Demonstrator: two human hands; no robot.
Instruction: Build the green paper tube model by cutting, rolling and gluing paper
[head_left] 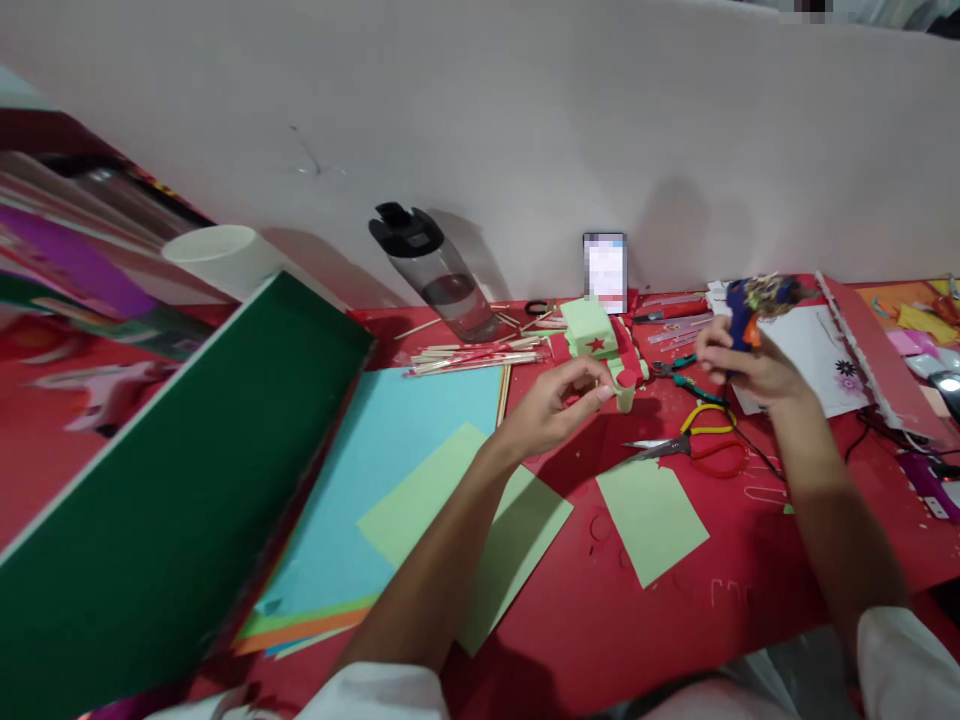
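My left hand (553,408) is closed in a pinch at the edge of a small pale green paper roll (625,400) with a red end. Just behind it sits a pale green paper box (589,328) with a red star, on a red and green paper piece. In my right hand (757,368) is a blue hot glue gun (741,315) with an orange trigger, raised above the table. Scissors (686,447) with yellow and red handles lie half spread below my hands. Near them are green-handled pliers (686,380) and a pale green paper sheet (652,520).
Coloured paper sheets (390,420) lie left on the red table (585,620), beside a tilted green board (172,450). Wooden sticks (472,358), a water bottle (446,275) and a phone (605,272) stand or lie along the white wall. A black cable (754,445) trails at right.
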